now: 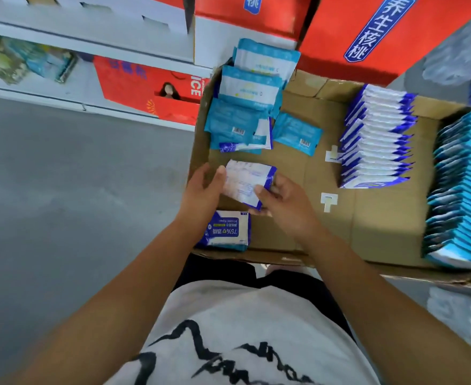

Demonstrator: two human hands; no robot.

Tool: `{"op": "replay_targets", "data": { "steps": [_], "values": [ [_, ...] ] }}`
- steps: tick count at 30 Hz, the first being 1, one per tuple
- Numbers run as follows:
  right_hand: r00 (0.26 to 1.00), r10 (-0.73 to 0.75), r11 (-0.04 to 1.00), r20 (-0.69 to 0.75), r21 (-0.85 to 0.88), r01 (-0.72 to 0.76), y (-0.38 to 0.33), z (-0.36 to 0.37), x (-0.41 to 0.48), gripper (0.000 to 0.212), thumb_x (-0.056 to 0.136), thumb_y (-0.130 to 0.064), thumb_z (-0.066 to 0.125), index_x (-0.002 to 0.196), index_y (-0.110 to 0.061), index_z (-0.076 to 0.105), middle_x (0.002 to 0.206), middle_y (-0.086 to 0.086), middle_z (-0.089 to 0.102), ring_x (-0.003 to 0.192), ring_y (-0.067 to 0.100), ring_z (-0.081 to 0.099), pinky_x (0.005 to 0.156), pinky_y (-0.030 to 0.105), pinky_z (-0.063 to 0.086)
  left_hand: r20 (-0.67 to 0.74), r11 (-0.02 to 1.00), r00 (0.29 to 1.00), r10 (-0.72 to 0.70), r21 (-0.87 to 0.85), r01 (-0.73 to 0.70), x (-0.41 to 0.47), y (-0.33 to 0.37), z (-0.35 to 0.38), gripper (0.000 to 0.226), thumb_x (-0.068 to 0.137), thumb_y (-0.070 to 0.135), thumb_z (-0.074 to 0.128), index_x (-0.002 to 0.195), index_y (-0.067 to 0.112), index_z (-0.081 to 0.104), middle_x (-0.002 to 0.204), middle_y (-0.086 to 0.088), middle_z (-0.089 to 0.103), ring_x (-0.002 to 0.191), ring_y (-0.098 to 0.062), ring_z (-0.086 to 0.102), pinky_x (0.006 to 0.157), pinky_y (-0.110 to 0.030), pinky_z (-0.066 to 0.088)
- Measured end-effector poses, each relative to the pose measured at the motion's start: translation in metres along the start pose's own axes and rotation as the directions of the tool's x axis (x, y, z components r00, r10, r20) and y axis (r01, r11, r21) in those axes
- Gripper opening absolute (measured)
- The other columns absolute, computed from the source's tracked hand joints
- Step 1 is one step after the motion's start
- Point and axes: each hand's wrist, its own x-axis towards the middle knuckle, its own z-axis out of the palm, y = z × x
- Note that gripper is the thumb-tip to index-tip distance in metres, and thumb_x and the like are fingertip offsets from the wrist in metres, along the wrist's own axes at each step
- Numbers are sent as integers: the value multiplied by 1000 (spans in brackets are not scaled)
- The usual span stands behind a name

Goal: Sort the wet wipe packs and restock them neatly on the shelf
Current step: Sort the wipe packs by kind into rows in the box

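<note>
At frame centre, above the cardboard box point(367, 232): white-and-blue wet wipe pack point(247, 184), clamped at both ends by fingers of left hand point(201, 190) and right hand point(284, 207). Inside the box: similar pack point(224, 230) lower left, loose light-blue packs point(245, 107) upper left, white-and-blue row point(376, 140) and blue row point(462, 190) on edge at right.

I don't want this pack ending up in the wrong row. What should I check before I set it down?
1. Grip: right hand and left hand both hold the held pack: ok.
2. Type: its white wrapper with blue ends looks like the white-and-blue row: ok.
3. Label side: blurred: cannot tell.
4. Room: bare cardboard tray floor at that row's near end: ok.
5. Light-blue row stands tidy: ok.
6. Far-left pile lies loose, overlapping: not ok.
</note>
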Motion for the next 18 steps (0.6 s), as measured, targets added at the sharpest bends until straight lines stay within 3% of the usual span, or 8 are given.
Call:
{"op": "replay_targets", "data": {
  "steps": [2, 4, 7, 12, 14, 16, 18],
  "values": [
    [998, -49, 984, 45, -172, 56, 5, 4, -12, 14, 99, -14, 60, 113, -15, 62, 117, 6, 72, 102, 17, 71, 82, 36, 62, 231, 967, 965, -121, -191, 167, -3, 3, 5, 75, 84, 80, 57, 135, 25, 61, 130, 5, 68, 119, -19, 63, 109, -41, 47],
    [985, -77, 947, 157, -296, 121, 4, 9, -23, 13, 99, -24, 61, 111, -20, 65, 112, -9, 72, 104, 4, 68, 90, 28, 58, 374, 889, 917, -136, -363, 280, -11, 5, 5, 68, 86, 72, 59, 124, 16, 69, 118, -6, 76, 113, -26, 70, 103, -43, 53],
    [982, -39, 957, 182, -277, 89, -4, 10, -23, 23, 99, -35, 59, 118, -27, 68, 114, -15, 71, 106, -2, 65, 89, 21, 55, 309, 825, 928, -207, -455, 335, -14, 3, 0, 41, 92, 52, 66, 112, 15, 67, 98, -7, 80, 101, -26, 74, 90, -44, 60],
    [972, -62, 998, -225, -16, 60, -2, -11, 30, 14, 99, -21, 61, 110, -15, 67, 107, 4, 74, 98, 11, 70, 94, 33, 57, 173, 718, 945, -278, -617, 324, -5, -5, -13, 33, 93, 34, 72, 115, 12, 60, 108, -13, 75, 100, -30, 74, 89, -55, 61],
    [954, -38, 999, -296, 13, 44, -2, -19, 59, 17, 98, -17, 62, 113, -11, 66, 107, 8, 72, 91, 13, 66, 88, 33, 56, 147, 710, 951, -271, -637, 300, -4, -7, -20, 33, 95, 34, 70, 118, 13, 60, 111, -11, 75, 102, -27, 74, 87, -52, 62],
    [938, 18, 999, -345, 53, 0, -3, -19, 85, 20, 98, -18, 63, 117, -11, 65, 98, -2, 69, 82, 9, 63, 72, 23, 54, 102, 726, 954, -281, -627, 281, -1, -13, -27, 33, 96, 36, 68, 120, 15, 62, 108, -7, 77, 99, -23, 75, 77, -43, 64],
    [922, 47, 998, -385, 59, -26, -5, -15, 110, 25, 98, -18, 62, 122, -11, 61, 95, -5, 63, 78, 8, 57, 70, 20, 49, 86, 728, 950, -300, -623, 286, 0, -20, -34, 29, 97, 35, 67, 118, 15, 64, 100, -6, 79, 93, -21, 76, 70, -39, 62]
  ]
}}
